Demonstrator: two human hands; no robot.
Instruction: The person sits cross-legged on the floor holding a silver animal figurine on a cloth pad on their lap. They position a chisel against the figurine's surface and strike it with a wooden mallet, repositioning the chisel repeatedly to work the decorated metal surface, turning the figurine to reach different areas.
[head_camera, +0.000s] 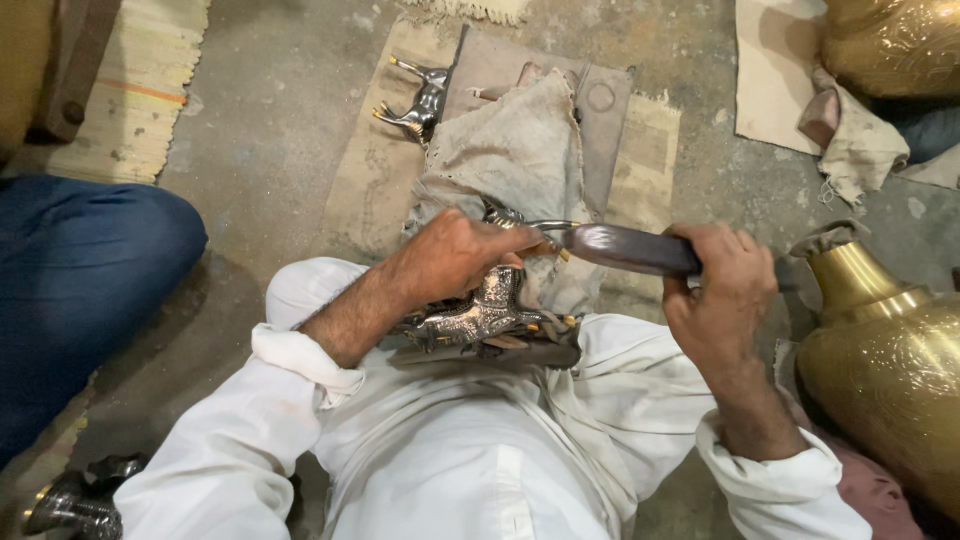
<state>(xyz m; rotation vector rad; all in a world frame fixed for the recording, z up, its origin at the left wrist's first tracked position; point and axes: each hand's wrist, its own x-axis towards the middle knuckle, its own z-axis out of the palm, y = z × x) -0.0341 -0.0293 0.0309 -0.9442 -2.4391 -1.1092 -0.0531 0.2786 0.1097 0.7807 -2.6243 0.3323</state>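
A small engraved silver-toned metal animal figurine is held down on the lap, against a worn cloth pad, by the left hand, whose fingers are curled closed over its upper part. A long dark-handled metal tool is gripped in the right hand, the fingers wrapped fully shut round the handle, and its thin bright tip is laid just beside the left fingertips at the figurine's top. A grey crumpled cloth is spread over a flat brown mat just beyond the hands. A second dark metal animal figurine is seen lying at the mat's left edge. A large polished brass vase is stood close to the right wrist, so little room is left there; bare concrete floor is left open to the left, up to a blue-trousered knee.
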